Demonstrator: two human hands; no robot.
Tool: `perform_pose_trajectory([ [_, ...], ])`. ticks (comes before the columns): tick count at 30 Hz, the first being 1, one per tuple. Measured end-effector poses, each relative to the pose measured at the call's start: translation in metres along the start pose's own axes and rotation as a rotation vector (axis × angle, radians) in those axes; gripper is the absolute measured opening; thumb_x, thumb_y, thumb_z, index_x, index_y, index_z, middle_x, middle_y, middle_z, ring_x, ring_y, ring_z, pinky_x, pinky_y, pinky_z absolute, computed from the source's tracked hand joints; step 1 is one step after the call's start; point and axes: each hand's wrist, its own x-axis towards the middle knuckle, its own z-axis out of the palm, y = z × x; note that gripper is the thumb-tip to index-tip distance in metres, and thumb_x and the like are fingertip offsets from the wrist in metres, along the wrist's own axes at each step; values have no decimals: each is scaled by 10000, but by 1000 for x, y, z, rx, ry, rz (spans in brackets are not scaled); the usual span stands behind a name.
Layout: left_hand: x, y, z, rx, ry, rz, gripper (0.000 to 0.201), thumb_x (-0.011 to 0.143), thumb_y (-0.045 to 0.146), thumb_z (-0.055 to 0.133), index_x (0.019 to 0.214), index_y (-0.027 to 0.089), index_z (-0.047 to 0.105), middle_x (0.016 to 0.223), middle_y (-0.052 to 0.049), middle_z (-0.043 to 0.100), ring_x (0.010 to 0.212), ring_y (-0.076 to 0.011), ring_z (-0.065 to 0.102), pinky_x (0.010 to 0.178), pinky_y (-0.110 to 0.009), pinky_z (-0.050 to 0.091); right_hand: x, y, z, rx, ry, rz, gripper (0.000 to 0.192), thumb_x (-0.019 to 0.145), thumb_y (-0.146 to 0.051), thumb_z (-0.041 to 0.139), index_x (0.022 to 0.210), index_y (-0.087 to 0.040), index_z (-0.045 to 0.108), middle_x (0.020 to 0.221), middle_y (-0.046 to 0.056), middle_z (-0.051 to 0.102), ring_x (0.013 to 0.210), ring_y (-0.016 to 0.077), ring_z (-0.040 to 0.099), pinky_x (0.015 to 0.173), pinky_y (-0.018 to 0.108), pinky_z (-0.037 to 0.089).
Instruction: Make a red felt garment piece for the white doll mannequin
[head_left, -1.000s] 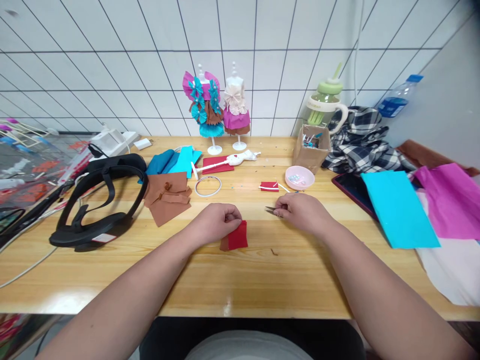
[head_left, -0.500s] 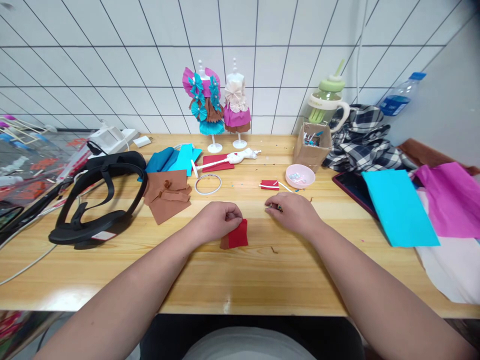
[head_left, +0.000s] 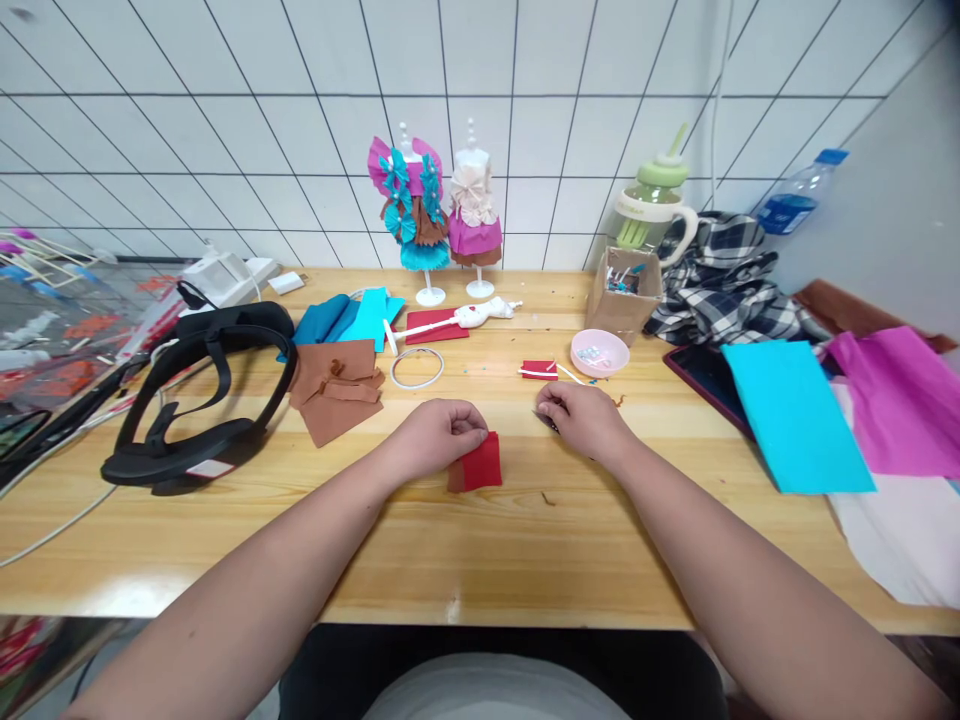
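We see that our right hand (head_left: pixel 583 420) has slid a little to the left since a moment ago, closer to our left hand (head_left: pixel 439 437). A second ago the thin metal tool poked out clearly from the right fingers. Now only a tiny dark tip (head_left: pixel 546 420) shows under them. The right fingers are curled down over it, but we cannot tell how tightly they hold it.

Our left hand has hardly moved. Its fingers are bent and pinch the top edge of the small red cloth (head_left: pixel 480 464), which lies flat on the wooden table (head_left: pixel 480 560), near the middle, just in front of us. A bit of brown cloth peeks out at its left side.

There is writing on the green cup (head_left: pixel 649 214) and on the white tag of the black headset (head_left: pixel 196 400), but it is too small for us to read. The blue label on the water bottle (head_left: pixel 796 196) is blurry too.

The little pink bowl (head_left: pixel 600 353) has a few small pale beads in it. The brown cardboard box (head_left: pixel 624 293) beside it holds small bits in blue and white; we cannot tell what they are. The green cup has a straw on top.
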Motion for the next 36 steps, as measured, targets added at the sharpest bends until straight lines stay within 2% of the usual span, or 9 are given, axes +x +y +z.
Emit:
perform_pose_trajectory([
  [4,1,0,1,-40,10,-10,202,741,358,621,780,170,682,634,6,626,569,-120,516,510,-213,361,-2,1,-2,114,45,-14,122,843,-230,584,823,-237,704,813,5,709,745,163,595,634,269,365],
  [7,1,1,2,-108,14,-28,213,730,363,634,790,165,683,670,-5,656,584,-124,544,519,-216,368,-6,-9,-3,387,91,-99,131,810,-297,648,828,-216,750,859,42,706,772,166,604,690,282,424],
  [10,2,3,3,-204,21,-44,226,721,378,650,789,164,677,651,1,653,562,-119,539,510,-216,355,-13,-26,0,745,-25,-94,192,791,-356,665,852,-207,769,856,49,707,811,176,630,734,294,468],
  [12,2,4,4,-282,32,-58,245,712,392,669,785,159,673,639,2,650,552,-115,533,513,-219,356,-17,-36,3,817,-89,-68,201,782,-358,671,867,-210,779,823,39,689,786,167,624,726,291,474],
  [16,1,6,3,-437,25,-79,300,690,416,715,800,140,676,679,-14,673,572,-112,545,546,-226,380,-21,-43,9,749,-18,-54,182,789,-345,674,882,-239,788,759,22,639,699,142,567,646,270,452],
  [22,-1,9,3,-516,-3,-90,322,675,427,756,797,134,706,674,-12,685,590,-112,551,571,-233,384,-22,-44,11,667,96,-70,132,790,-288,697,874,-253,792,712,4,591,631,120,522,605,253,433],
  [29,-1,6,0,-709,-67,-110,353,600,401,839,813,133,750,816,-64,748,725,-154,633,709,-276,465,-28,-46,9,505,208,-217,146,835,-287,670,918,-274,789,739,9,618,634,118,541,600,236,448],
  [36,-2,9,0,-698,-53,-81,329,587,394,843,780,147,742,792,-48,745,727,-158,642,729,-286,479,-35,-47,9,363,309,-331,192,892,-347,601,964,-315,776,812,12,667,732,129,604,668,239,474],
])
